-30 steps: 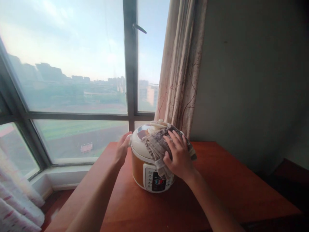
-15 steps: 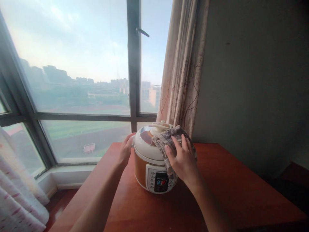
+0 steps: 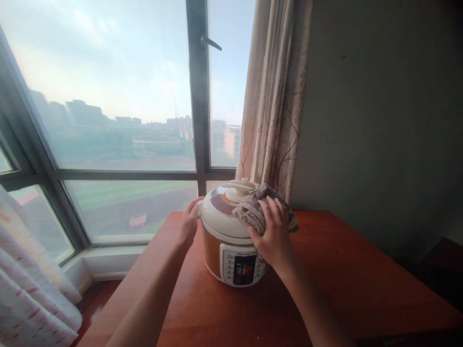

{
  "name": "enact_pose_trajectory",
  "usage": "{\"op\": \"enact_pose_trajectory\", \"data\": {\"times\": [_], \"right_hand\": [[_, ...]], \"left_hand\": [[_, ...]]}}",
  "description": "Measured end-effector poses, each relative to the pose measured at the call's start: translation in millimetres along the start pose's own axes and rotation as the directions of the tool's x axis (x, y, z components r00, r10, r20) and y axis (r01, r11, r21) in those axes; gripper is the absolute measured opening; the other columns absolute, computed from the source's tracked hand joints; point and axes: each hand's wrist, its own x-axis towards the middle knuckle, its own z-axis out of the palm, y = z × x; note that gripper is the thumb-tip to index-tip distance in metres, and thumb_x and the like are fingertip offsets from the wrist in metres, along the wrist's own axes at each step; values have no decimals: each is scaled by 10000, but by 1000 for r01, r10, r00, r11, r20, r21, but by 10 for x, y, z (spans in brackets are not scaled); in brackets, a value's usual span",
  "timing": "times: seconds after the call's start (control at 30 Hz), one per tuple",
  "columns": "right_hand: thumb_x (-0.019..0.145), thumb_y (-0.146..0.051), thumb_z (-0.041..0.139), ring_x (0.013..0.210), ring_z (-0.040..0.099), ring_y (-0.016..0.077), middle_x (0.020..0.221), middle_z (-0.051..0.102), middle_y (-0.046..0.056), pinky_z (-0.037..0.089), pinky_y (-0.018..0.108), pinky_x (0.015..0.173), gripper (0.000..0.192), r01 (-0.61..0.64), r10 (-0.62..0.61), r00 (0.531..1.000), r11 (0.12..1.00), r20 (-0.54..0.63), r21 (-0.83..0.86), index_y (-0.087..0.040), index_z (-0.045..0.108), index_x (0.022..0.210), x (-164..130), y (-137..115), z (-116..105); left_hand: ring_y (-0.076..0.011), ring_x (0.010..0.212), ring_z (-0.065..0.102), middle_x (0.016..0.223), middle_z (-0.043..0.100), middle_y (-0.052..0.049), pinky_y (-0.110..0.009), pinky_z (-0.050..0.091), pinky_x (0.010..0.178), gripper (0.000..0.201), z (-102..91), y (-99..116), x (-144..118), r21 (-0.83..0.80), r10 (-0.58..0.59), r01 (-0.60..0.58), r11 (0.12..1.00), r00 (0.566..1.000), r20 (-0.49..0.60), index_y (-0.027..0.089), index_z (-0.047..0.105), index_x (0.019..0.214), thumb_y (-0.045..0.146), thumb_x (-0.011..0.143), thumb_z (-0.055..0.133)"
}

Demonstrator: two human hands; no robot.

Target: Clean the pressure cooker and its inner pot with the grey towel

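The right hand [image 3: 274,236] is pressing a bunched grey cloth [image 3: 257,207] onto the lid of the cooker [image 3: 231,241], at its 3 o'clock side, fingers curled over the soft, limp fabric. The left hand [image 3: 190,222] is lying open against the cooker's 9 o'clock flank, likely bracing the heavy, smooth pot on the wooden table [image 3: 343,284].

A bunched grey cloth [image 3: 257,208] lies on the upright white-and-orange cooker's [image 3: 231,241] lid.

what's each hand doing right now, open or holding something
Left hand: open, palm pressed against the left side of the cooker.
Right hand: closed over a grey cloth, pressing it on the cooker's lid.
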Motion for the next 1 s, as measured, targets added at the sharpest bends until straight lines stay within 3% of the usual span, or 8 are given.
{"op": "enact_pose_trajectory", "data": {"times": [0.17,0.27,0.4,0.57,0.73,0.9,1.0], "right_hand": [[791,-277,551,1374,440,309,1433,528,134,304,534,1186,513,17,-12,1000,975,-21,221,-190,572,1296,164,401,-32],[788,-275,539,1349,467,307,1403,562,132,305,530,1184,485,-19,25,999,967,-24,254,-184,611,1258,252,480,-3],[795,-264,507,1399,406,311,1438,547,113,262,556,1196,518,-11,30,997,972,-77,236,-196,594,1301,166,357,37],[803,-308,495,1471,288,346,1526,453,104,215,610,1193,619,99,-78,987,984,-139,148,-210,489,1415,-200,-43,60],[834,-373,510,1501,215,390,1595,375,96,40,670,1197,687,308,-307,951,951,-31,35,-207,413,1493,-476,-411,106],[844,-420,555,1499,247,327,1593,409,32,-70,554,1236,672,557,-550,818,831,170,11,-236,452,1482,-522,-373,85],[831,-445,572,1485,277,338,1573,440,40,-43,572,1234,680,540,-537,834,842,128,12,-253,457,1473,-507,-187,59]], "left_hand": [[-293,1115,607,1185,699,-109,-376,477,922,504,29,31,-12,17,17,-17,1000,1000,-8,152,680,1117,520,798,552],[-292,1098,604,1166,694,-113,-368,489,877,501,53,38,-23,5,19,-19,1000,1000,-19,147,675,1099,524,792,551],[-281,1038,619,1141,697,-106,-376,495,855,519,83,27,-38,-13,2,-3,1000,998,-64,150,668,1147,514,795,556],[-291,1055,619,1119,709,-94,-392,490,890,530,128,28,-62,-33,13,-17,999,993,-117,152,669,1199,490,808,552],[-292,1101,605,1107,715,-92,-384,474,928,517,134,32,-65,-37,39,-43,998,994,-107,162,692,1187,483,803,558],[-277,1072,615,1144,703,-92,-373,477,907,509,86,-20,-39,-54,9,-14,998,995,-97,175,695,1177,486,792,577],[-268,1050,620,1152,699,-95,-369,476,891,518,68,-45,-22,-71,-18,13,997,997,-78,175,690,1182,488,782,588]]}}
